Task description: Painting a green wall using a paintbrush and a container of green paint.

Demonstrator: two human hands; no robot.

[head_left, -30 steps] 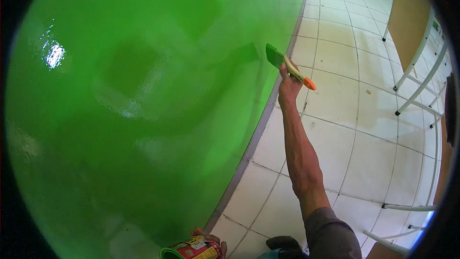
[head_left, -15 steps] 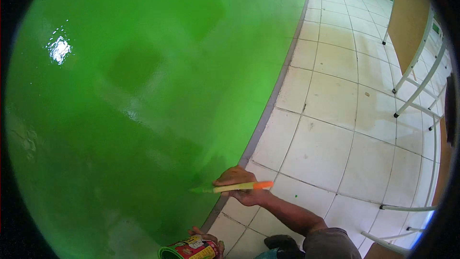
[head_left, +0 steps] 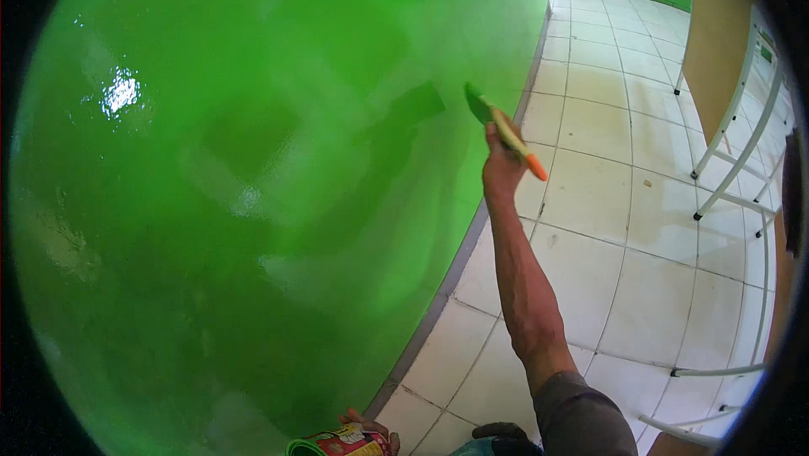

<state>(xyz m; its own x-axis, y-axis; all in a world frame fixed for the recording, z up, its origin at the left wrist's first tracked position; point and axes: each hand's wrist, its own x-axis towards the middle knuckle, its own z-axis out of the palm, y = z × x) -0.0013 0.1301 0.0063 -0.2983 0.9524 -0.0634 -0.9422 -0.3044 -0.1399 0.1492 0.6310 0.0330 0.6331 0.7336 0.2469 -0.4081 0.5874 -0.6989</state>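
Observation:
My right arm stretches forward, and my right hand [head_left: 500, 161] is closed around a paintbrush [head_left: 511, 134]. The brush has a pale yellow handle with an orange end, and its bristles are covered in green. They point toward the glossy green wall [head_left: 211, 237], just above its lower edge; whether they touch it I cannot tell. At the bottom of the view my left hand [head_left: 371, 424] grips a paint can [head_left: 344, 441] with a red and yellow label and a green inside. The picture's lower edge cuts off much of the can.
A grey skirting strip [head_left: 430, 325] runs between the wall and the white tiled floor [head_left: 581, 262]. Chairs with white metal legs [head_left: 733, 165] and a tan wooden panel [head_left: 715, 43] stand along the right. Part of my shoe [head_left: 499, 431] shows below.
My right hand has swung forward and up along the wall with the brush, which now points away from me instead of left. My left hand still holds the can low down.

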